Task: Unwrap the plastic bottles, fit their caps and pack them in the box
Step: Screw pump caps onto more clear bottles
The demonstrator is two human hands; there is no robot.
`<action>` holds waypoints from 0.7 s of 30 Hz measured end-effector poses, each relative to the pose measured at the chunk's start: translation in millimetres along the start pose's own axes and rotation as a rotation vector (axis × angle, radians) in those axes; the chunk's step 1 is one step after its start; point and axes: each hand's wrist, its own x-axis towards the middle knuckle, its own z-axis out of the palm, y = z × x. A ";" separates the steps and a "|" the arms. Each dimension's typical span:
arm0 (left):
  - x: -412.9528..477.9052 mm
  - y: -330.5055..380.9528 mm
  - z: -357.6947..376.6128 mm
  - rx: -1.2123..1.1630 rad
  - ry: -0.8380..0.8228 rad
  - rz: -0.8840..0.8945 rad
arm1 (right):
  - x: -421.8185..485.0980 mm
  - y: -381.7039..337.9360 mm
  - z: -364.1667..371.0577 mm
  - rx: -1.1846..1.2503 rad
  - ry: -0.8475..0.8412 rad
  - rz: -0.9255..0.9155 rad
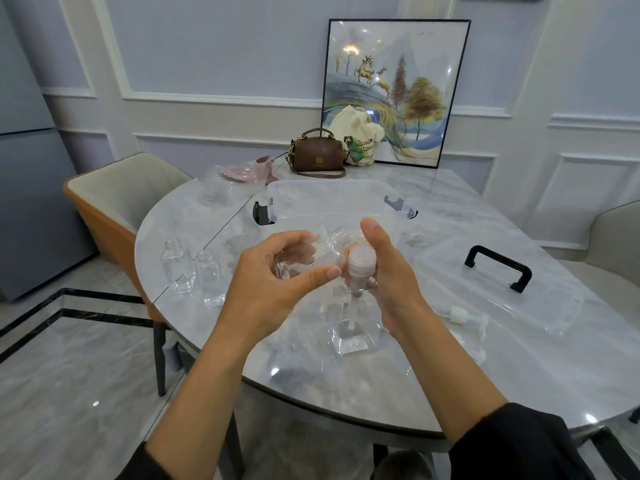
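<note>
1. The left grip [277,271] has its fingers and thumb curled round a small clear plastic bottle [289,270], held above the table [450,375]. Crinkled clear film shows about the bottle. I cannot tell how much wrap remains on it.
2. The right grip [388,275] is closed round a pump cap with a white ribbed collar [361,263]. Its dip tube hangs down toward a clear square-based bottle [348,336] standing on the near part of the table. I cannot tell whether the collar sits on that neck.
3. Risk: neither grip steadies the standing bottle. I judge it light and empty, so a sideways pull on the tube or a brush of the wrist could tip it toward the table edge.
4. Risk: if the collar meets the neck tilted, the threads may cross and the cap will sit crooked.
5. Risk: the film looks slippery, and a harder squeeze could shoot the held bottle out of the left grip.
6. The clear rectangular storage box with black latches [329,183] stands open beyond the hands, and I make out no bottle inside it. Its clear lid with a black handle [485,296] lies to the right.
7. Risk: two uncapped clear bottles [176,268] [209,282] stand to the left, and a loose white pump cap [462,315] lies beside the lid. All are clear or pale on pale stone, so a sleeve could knock them or one could be missed.
</note>
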 end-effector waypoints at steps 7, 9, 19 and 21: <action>3.9 2.3 -2.6 0.036 -0.008 0.014 | -3.1 -3.4 1.9 0.028 0.021 0.005; 2.2 -0.5 -2.1 0.032 -0.006 0.005 | -1.3 -2.5 1.3 0.032 0.003 -0.021; 0.7 -4.1 -1.3 0.045 -0.015 -0.008 | 0.3 -0.6 2.7 0.027 0.011 -0.035; 1.6 -0.2 -1.1 0.031 -0.005 0.004 | 1.4 -0.3 3.1 0.012 0.020 -0.032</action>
